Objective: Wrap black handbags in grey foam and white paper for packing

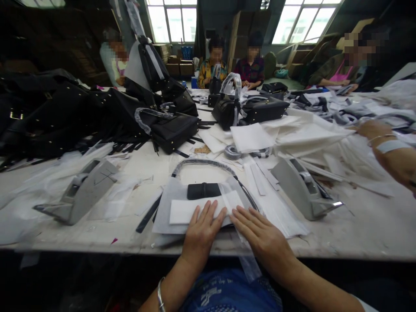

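Note:
In front of me a handbag (204, 190) lies on the table, its body covered by thin white paper (164, 216) and its handle (204, 162) wrapped in clear film. A black flap shows through at the middle. Across the lower part of the bag rests a white foam sheet (182, 212). My left hand (203, 229) lies flat on the foam sheet with fingers stretched. Beside it my right hand (261, 236) presses flat at the sheet's right end, fingers out. A clear plastic strip (250, 264) hangs over the table edge below my hands.
Grey tape dispensers stand left (82, 190) and right (303, 188) of the bag. Black handbags (175, 130) pile up at the left and back. White paper sheets (253, 138) lie ahead. A co-worker's arm (386, 147) reaches in from the right; several people sit across the table.

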### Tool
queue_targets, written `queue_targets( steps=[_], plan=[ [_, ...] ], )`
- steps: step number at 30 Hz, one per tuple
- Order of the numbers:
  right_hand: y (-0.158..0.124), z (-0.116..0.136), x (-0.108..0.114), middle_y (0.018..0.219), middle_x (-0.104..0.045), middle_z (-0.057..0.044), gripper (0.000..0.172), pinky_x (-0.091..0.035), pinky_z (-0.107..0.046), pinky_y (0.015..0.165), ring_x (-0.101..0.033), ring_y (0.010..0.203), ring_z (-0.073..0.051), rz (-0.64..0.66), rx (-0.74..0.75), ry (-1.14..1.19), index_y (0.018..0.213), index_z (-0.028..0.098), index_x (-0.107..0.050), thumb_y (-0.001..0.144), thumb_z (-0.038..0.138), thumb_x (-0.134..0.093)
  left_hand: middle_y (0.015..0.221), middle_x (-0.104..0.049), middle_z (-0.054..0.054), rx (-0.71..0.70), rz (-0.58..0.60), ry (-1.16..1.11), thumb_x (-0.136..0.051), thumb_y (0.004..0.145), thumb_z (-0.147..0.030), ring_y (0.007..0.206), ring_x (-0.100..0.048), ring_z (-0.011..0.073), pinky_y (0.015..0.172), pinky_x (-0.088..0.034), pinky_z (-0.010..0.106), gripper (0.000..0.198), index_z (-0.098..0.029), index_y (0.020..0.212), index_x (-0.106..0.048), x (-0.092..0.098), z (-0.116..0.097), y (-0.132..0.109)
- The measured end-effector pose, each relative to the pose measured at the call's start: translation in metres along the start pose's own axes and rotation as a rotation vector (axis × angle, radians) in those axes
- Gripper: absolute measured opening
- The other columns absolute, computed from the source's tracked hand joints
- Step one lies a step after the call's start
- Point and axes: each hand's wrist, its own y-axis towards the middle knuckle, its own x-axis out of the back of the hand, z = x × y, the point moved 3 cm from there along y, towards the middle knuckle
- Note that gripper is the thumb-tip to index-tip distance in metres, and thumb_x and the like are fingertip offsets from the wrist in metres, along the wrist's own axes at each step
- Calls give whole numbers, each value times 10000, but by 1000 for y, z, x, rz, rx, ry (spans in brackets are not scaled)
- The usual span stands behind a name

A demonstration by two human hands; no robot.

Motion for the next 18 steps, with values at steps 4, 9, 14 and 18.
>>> queue_targets(
  steps=[4, 9, 14, 18],
  plan=[
    [-16, 7, -12, 1432, -552, -115, 434, -358, -493, 1178, -425, 1400, -256, -27, -31, -5, 1384, 89, -536, 982, 42, -378, 1482, -508, 84, 9, 12, -5, -408, 1005, -173, 1336, -512, 275, 1070, -454, 498, 431, -254, 1415, -515, 3, -1, 1],
    [-29, 10, -16, 1433, -554, -89, 432, -210, -501, 1236, -383, 1425, -250, -96, -51, 23, 1390, 100, -532, 993, 46, -368, 1498, -488, 83, 16, 54, -12, -430, 988, -135, 1354, -491, 275, 1087, -438, 492, 510, -276, 1479, -428, 4, -1, 2],
    [-37, 10, -22, 1413, -571, -99, 432, -219, -495, 1232, -382, 1425, -251, -151, -29, 33, 1387, 90, -533, 1000, 54, -345, 1504, -482, 81, 17, 107, -22, -469, 980, -153, 1363, -479, 283, 1073, -447, 515, 524, -340, 1468, -436, 6, 0, 5],
    [-41, 11, -24, 1407, -575, -109, 425, -219, -508, 1229, -388, 1422, -255, -168, -26, 50, 1371, 81, -548, 998, 52, -346, 1519, -460, 76, 12, 141, -15, -497, 964, -137, 1379, -458, 285, 1075, -447, 508, 552, -343, 1472, -431, 8, 0, 5]
  ],
)
